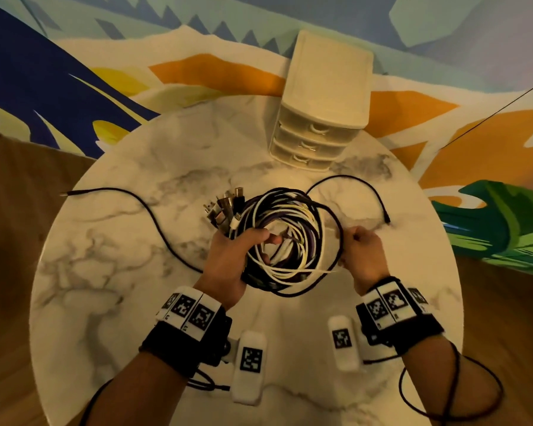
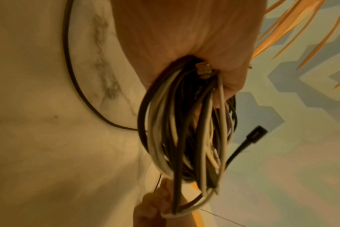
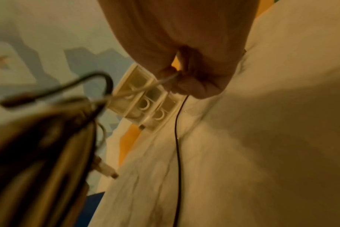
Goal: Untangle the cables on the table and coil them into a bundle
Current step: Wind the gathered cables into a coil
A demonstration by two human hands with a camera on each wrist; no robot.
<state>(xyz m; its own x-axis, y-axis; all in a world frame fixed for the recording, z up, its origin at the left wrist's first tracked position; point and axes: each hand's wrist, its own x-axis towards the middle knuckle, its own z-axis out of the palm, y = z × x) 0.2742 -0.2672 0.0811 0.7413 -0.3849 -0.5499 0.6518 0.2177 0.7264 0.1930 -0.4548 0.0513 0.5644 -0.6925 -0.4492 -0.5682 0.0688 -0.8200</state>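
A coil of black, white and purple cables (image 1: 286, 238) hangs above the middle of the round marble table (image 1: 111, 229). My left hand (image 1: 237, 256) grips the coil's left side, its fingers curled round the strands (image 2: 177, 122). A cluster of metal plugs (image 1: 225, 207) sticks out above that hand. My right hand (image 1: 362, 252) holds the coil's right edge and pinches a white cable (image 3: 161, 81) stretched across from the bundle. One black cable (image 1: 130, 198) trails left over the table. Another black cable (image 1: 370, 192) arcs right and ends in a plug.
A small cream drawer unit (image 1: 323, 109) with three drawers stands at the table's far edge. Two white tagged blocks (image 1: 250, 367) (image 1: 343, 342) show near my wrists. A thin black lead (image 1: 453, 392) loops from my right wristband. Patterned fabric lies behind the table.
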